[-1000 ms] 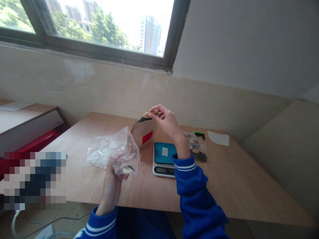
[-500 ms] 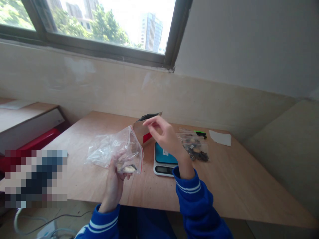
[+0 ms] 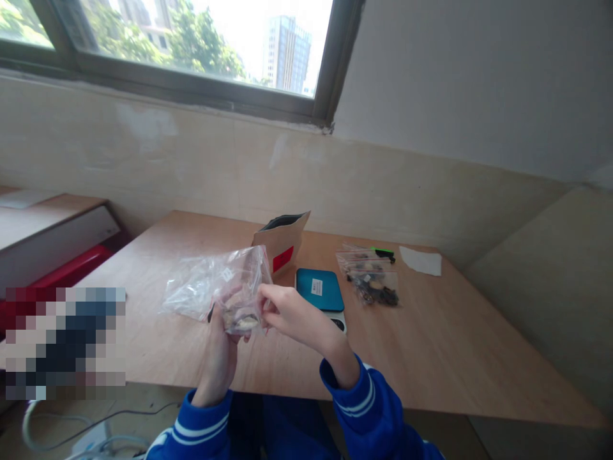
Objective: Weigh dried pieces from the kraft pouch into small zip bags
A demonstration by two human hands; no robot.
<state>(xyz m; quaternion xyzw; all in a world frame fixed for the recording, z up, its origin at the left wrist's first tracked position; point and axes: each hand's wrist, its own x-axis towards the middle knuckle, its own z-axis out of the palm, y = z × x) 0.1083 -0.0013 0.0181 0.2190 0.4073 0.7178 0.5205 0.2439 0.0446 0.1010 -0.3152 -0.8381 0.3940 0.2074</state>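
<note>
My left hand [image 3: 223, 348] supports a clear zip bag [image 3: 239, 297] from below, its fingers wrapped round it. Pale pieces [image 3: 244, 321] lie in the lower part of that bag. At the bag's right edge, the closed fingers of my right hand [image 3: 287, 313] pinch the plastic near the red zip line. Just behind my right hand stands a kitchen scale [image 3: 330, 287] with a blue top and nothing on it; my hand covers part of its front. An upright brown paper pouch [image 3: 282, 246] with a red label gapes at the top, behind the bag.
Clear plastic bags [image 3: 186, 287] lie left of my left hand. Several filled zip bags [image 3: 376, 284] overlap right of the scale, with a black and green item [image 3: 383, 253] behind them. A white paper sheet [image 3: 421, 260] lies farther right. The wall [image 3: 383, 191] borders the table's back.
My right hand has come down and left from above the scale and now grips the bag's right edge. The scale's top and the pouch are less covered. My left hand stays in place.
</note>
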